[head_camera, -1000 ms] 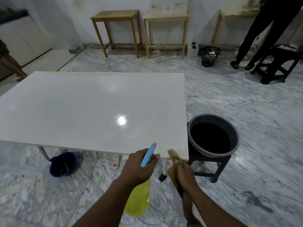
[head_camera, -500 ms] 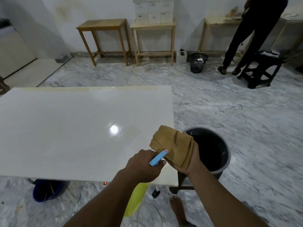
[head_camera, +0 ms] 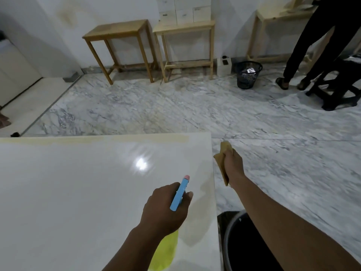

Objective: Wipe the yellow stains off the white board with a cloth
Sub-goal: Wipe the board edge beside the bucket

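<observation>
left hand [head_camera: 166, 208] curled round a yellow spray bottle [head_camera: 166, 253] over the white board [head_camera: 78, 192], right hand [head_camera: 233, 163] gripping a tan cloth [head_camera: 220, 161] just off its right edge, yellow stains [head_camera: 93, 140] along the far edge

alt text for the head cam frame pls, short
A person's left hand holds a yellow spray bottle over a glossy white board, while the right hand grips a tan cloth just beyond the board's right edge. A yellow stain runs along the far edge; a dark bucket sits at lower right.
</observation>
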`<state>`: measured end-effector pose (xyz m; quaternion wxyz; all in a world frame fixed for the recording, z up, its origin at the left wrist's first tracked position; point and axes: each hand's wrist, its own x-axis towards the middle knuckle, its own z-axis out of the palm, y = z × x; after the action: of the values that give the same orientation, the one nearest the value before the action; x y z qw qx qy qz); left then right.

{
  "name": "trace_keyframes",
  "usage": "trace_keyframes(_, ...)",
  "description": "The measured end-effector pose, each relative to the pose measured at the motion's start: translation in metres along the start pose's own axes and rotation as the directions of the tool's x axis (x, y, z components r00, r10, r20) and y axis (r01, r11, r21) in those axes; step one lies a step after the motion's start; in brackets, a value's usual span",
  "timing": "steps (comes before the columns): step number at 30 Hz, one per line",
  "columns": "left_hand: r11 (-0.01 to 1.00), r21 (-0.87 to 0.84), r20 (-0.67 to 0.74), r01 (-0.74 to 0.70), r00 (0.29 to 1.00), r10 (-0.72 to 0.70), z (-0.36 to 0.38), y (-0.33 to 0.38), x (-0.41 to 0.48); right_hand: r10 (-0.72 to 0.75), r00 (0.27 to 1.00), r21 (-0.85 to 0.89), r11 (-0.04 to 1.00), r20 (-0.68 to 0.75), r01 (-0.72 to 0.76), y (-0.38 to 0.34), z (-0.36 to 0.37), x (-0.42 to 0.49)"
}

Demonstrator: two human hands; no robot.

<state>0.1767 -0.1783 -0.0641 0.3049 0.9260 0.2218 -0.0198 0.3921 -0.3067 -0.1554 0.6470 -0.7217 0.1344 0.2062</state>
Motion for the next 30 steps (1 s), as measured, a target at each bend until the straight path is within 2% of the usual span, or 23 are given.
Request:
trace_keyframes(4, 0.998, -0.058, -0.017, -0.019, 1.000, 0.018, 0.003, 0.003, 0.053, -0.125, 0.991, -0.147, 0.982, -0.039, 0.118, -0.008, 0.050, 0.090)
trace_keyframes(7, 0.984, -0.175, -0.056, 0.017, 0.998, -0.027, 0.005, 0.001, 0.077, -0.170, 0.985, -0.266, 0.948, 0.040, 0.175, -0.002, 0.084, 0.134)
trace_keyframes(10, 0.977, -0.212, -0.074, 0.016, 0.997, -0.032, 0.011, -0.008, 0.091, -0.169, 0.976, -0.525, 0.823, 0.137, 0.216, 0.009, 0.098, 0.157)
trace_keyframes(12, 0.975, -0.223, -0.069, 0.019, 0.997, -0.035, 0.015, -0.011, 0.095, -0.223, 0.956, -0.590, 0.752, 0.191, 0.294, 0.016, 0.097, 0.161)
trace_keyframes(15, 0.971, -0.239, -0.054, 0.033, 0.997, -0.047, 0.020, -0.013, 0.092, -0.297, 0.928, -0.608, 0.701, 0.226, 0.373, 0.025, 0.091, 0.153)
trace_keyframes(19, 0.975, -0.221, -0.055, 0.017, 0.998, -0.029, 0.020, -0.011, 0.075, -0.357, 0.906, -0.568, 0.707, 0.226, 0.421, 0.052, 0.077, 0.118)
trace_keyframes(21, 0.977, -0.211, -0.056, 0.011, 0.998, -0.024, 0.018, -0.009, 0.061, -0.348, 0.913, -0.540, 0.737, 0.213, 0.406, 0.070, 0.067, 0.091)
trace_keyframes(26, 0.988, -0.142, -0.082, -0.051, 0.996, 0.040, 0.016, -0.009, 0.009, -0.339, 0.915, -0.573, 0.714, 0.219, 0.402, 0.119, 0.041, 0.010)
trace_keyframes(30, 0.988, -0.139, -0.082, -0.062, 0.995, 0.051, 0.019, -0.014, -0.054, -0.333, 0.915, -0.547, 0.734, 0.227, 0.403, 0.162, 0.019, -0.064)
